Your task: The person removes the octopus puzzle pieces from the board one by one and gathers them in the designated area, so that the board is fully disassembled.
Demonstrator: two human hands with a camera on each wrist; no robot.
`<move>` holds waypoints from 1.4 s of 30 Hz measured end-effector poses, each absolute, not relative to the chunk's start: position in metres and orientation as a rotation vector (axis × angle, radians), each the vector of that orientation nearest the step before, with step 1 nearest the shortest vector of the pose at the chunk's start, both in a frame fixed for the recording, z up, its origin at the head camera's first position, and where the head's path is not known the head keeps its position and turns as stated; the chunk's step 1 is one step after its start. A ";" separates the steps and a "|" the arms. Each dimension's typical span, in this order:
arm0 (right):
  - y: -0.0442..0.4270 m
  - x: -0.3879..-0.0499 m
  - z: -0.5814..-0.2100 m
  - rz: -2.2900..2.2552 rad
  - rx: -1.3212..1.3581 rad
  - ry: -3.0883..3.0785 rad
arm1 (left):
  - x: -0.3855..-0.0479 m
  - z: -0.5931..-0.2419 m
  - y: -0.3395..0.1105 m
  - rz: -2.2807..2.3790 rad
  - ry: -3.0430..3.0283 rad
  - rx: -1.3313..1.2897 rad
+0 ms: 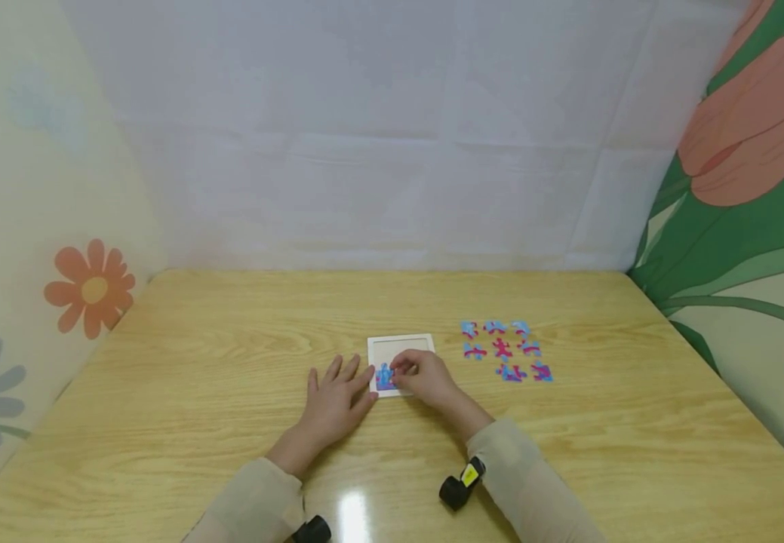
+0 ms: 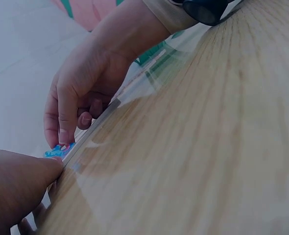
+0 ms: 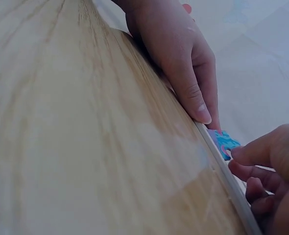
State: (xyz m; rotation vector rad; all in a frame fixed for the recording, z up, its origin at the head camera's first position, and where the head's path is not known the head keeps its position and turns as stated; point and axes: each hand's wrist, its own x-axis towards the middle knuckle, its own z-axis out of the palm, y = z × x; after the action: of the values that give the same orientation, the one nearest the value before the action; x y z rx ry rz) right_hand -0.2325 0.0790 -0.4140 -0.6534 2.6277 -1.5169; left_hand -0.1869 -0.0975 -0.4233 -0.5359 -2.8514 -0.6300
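Observation:
A small white puzzle frame (image 1: 401, 337) lies on the table, with a blue and purple jigsaw piece (image 1: 384, 375) in its lower left corner. My right hand (image 1: 430, 381) reaches over the frame and pinches a blue and pink jigsaw piece (image 3: 225, 147) between thumb and forefinger, against the tray's floor; the fingers partly hide it. My left hand (image 1: 333, 403) lies flat to the left, fingers spread, thumb and forefinger touching the frame's left edge. The left wrist view shows the right fingertips down on the coloured piece (image 2: 61, 151), close beside the left thumb.
To the right of the frame, several loose blue and pink jigsaw pieces (image 1: 502, 348) lie in rough rows on the wooden table (image 1: 229, 324). A white cloth (image 1: 378, 151) hangs behind the table, and flower-patterned panels (image 1: 738, 226) stand at both sides.

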 end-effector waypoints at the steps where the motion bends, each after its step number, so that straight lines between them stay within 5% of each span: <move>1: 0.079 -0.233 -0.415 -1.522 -0.649 2.629 | -0.187 -0.423 -0.098 -0.631 -2.851 -0.536; 42: 0.077 -0.231 -0.412 -1.642 -0.499 2.602 | -0.186 -0.422 -0.098 -0.629 -2.870 -0.524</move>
State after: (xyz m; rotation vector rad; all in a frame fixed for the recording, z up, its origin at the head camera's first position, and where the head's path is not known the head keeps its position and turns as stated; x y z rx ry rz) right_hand -0.2309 0.0774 -0.4119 -0.4991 2.6023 -1.6415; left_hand -0.1860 -0.0985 -0.4224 -0.5239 -2.8696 -0.6290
